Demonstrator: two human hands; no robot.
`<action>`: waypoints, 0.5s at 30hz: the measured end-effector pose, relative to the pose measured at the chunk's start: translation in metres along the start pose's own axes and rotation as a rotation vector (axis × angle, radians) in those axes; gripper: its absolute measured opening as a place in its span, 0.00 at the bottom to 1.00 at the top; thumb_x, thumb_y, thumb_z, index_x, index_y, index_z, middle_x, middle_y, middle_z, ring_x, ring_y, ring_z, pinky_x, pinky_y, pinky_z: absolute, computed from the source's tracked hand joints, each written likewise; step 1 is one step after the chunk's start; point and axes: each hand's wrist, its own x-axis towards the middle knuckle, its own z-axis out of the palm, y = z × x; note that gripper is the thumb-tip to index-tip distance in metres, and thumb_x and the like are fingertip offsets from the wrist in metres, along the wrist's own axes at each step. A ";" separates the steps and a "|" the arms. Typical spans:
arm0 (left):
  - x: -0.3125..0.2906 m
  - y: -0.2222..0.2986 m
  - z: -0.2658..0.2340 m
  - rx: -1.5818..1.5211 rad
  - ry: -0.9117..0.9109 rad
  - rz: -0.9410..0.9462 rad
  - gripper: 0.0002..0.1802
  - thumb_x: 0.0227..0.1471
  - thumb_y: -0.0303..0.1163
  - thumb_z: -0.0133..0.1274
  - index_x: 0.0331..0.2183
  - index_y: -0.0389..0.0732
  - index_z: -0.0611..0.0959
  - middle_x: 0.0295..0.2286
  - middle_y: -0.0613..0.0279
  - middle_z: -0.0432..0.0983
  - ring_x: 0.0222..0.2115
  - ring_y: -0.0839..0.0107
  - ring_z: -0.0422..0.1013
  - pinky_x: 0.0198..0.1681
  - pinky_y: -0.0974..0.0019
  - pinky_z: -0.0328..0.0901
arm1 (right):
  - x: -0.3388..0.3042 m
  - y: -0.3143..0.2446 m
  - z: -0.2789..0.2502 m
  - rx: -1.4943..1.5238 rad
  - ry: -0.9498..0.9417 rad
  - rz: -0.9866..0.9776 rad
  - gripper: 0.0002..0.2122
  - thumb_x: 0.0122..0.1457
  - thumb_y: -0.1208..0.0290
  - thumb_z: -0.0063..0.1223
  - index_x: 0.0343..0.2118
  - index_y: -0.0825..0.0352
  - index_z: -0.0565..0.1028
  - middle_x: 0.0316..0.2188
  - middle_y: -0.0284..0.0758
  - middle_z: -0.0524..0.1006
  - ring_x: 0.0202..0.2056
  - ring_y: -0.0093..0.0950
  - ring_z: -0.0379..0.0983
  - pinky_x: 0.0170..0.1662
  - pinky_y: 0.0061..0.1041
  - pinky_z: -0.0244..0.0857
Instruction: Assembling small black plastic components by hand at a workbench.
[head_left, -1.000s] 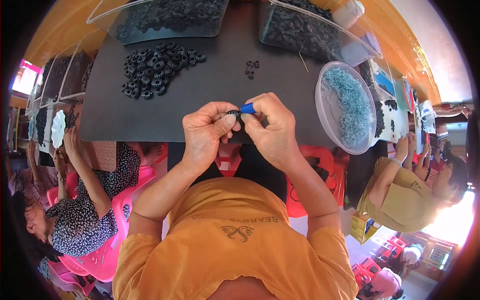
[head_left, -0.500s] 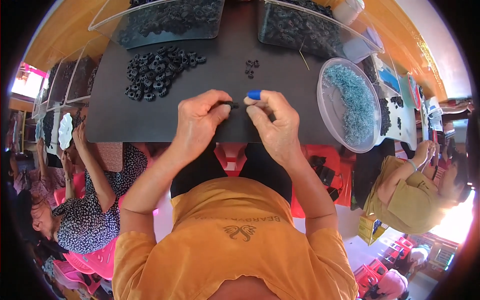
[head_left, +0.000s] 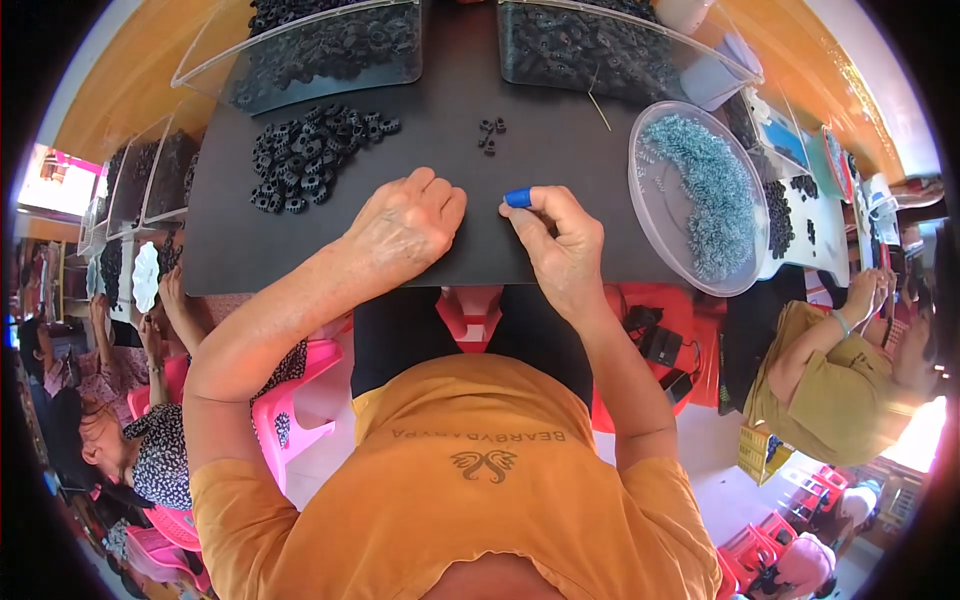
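My left hand (head_left: 408, 222) is over the dark table, back turned up and fingers curled in; whatever it holds is hidden beneath. To its right, my right hand (head_left: 560, 235) pinches thumb against index finger, which wears a blue finger cover (head_left: 517, 198). Anything between those fingertips is too small to make out. A gap separates the two hands. Beyond my left hand lies a heap of small black plastic parts (head_left: 305, 160). A few loose black parts (head_left: 490, 135) sit farther out in the middle. Right of my right hand is a round clear tray (head_left: 655, 215) of tiny teal, spring-like pieces (head_left: 705, 200).
Two clear bins of black parts, a left bin (head_left: 330, 75) and a right bin (head_left: 590, 60), stand along the far side. A thin yellowish stick (head_left: 599, 112) leans by the right bin. Co-workers sit on both sides, one in an olive top (head_left: 835, 385) at right.
My left hand has turned palm down and lifted slightly, hiding the small black part that showed in its fingertips. My right hand has shifted slightly right, still pinching.
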 end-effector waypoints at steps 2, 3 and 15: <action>-0.004 -0.001 0.007 -0.057 0.085 0.000 0.19 0.29 0.24 0.54 0.31 0.31 0.75 0.21 0.59 0.64 0.25 0.63 0.65 0.26 0.64 0.66 | 0.001 -0.002 -0.001 0.010 -0.014 0.016 0.04 0.54 0.83 0.52 0.33 0.72 0.76 0.30 0.30 0.74 0.29 0.15 0.69 0.33 0.14 0.62; -0.004 0.000 0.008 -0.058 0.083 -0.001 0.19 0.29 0.24 0.54 0.31 0.31 0.75 0.21 0.59 0.64 0.25 0.63 0.65 0.26 0.64 0.66 | 0.001 -0.001 -0.001 0.011 -0.015 0.018 0.04 0.54 0.83 0.52 0.33 0.72 0.76 0.30 0.30 0.74 0.29 0.15 0.69 0.33 0.14 0.62; -0.004 0.013 0.011 0.067 0.184 0.062 0.12 0.32 0.22 0.54 0.26 0.29 0.76 0.20 0.60 0.61 0.23 0.66 0.62 0.22 0.67 0.62 | 0.002 -0.004 -0.001 -0.022 0.012 -0.006 0.03 0.52 0.82 0.55 0.31 0.71 0.76 0.27 0.30 0.73 0.28 0.16 0.68 0.33 0.16 0.62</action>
